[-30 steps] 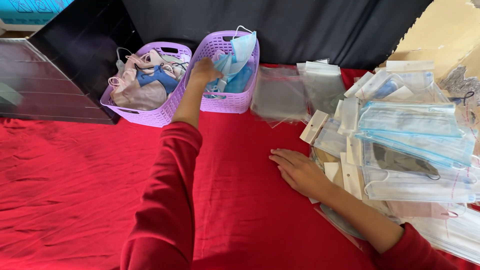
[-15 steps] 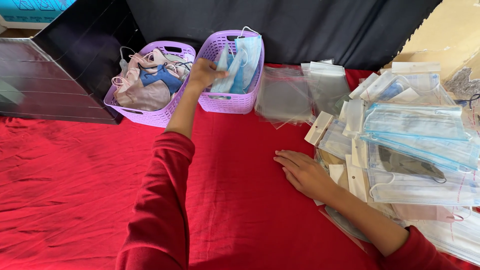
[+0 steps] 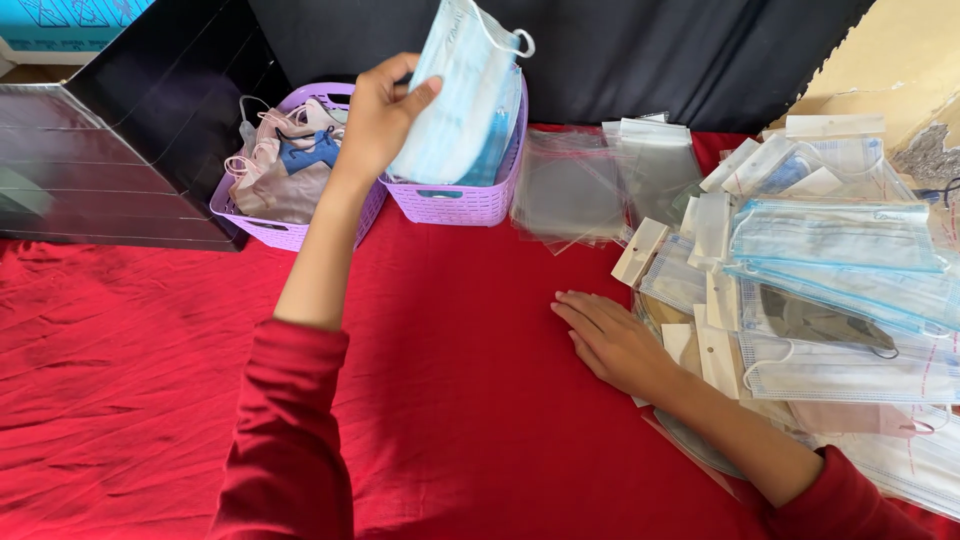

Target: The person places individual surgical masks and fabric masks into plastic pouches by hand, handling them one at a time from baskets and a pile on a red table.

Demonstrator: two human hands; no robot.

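My left hand [image 3: 381,112] grips a light blue face mask [image 3: 455,90] and holds it lifted above the right purple basket [image 3: 458,201], which has more blue masks in it. My right hand [image 3: 612,341] lies flat and open on the red cloth [image 3: 450,380], its fingers next to a pile of bagged masks [image 3: 835,300]. The left purple basket [image 3: 270,228] holds pink, beige and blue cloth masks.
A stack of empty clear plastic bags [image 3: 600,185] lies behind my right hand, beside the right basket. A dark box [image 3: 130,130] stands at the back left. A black curtain [image 3: 650,50] closes off the far edge.
My left hand has pulled a blue mask up out of the right basket and raised it. My right hand has stayed flat on the cloth.
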